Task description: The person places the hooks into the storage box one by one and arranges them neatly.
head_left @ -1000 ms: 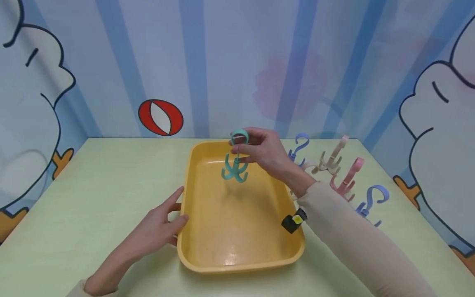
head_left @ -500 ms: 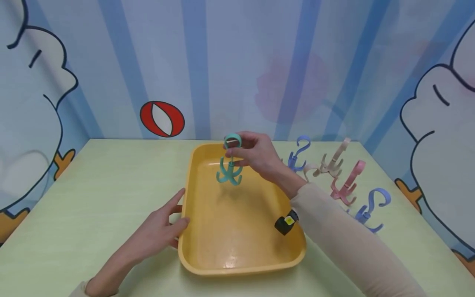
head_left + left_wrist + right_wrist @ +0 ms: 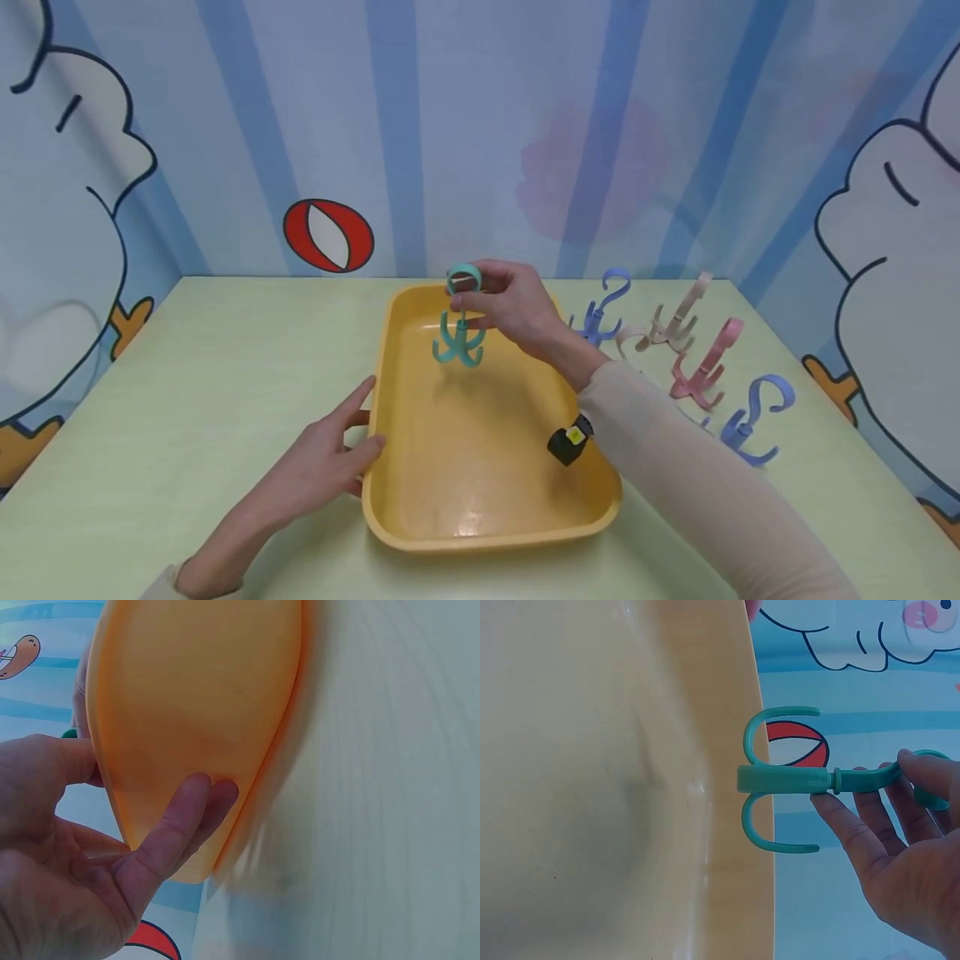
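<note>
A teal four-armed rotating hook hanger (image 3: 461, 333) hangs upright above the far part of a yellow tray (image 3: 491, 543). My right hand (image 3: 517, 308) grips it by the stem and top hook. In the right wrist view the hanger (image 3: 784, 780) spans the tray's rim, its arms free of the hand. At the tray's left side is my left hand (image 3: 315, 467), thumb over the rim. The left wrist view shows that hand's fingers (image 3: 169, 832) lying fairly straight against the tray's outer wall (image 3: 202, 697).
Right of the tray stand more hook hangers: a blue one (image 3: 597, 321) at the back, a beige one (image 3: 675, 325), a pink one (image 3: 701, 379) and a nearer blue one (image 3: 746, 433). Another beige one (image 3: 633, 337) is partly hidden by my right arm. A printed wall backs the table.
My right hand has carried the teal hanger slightly left over the tray, mostly in the first half second. The left hand stays at the tray's left side.
</note>
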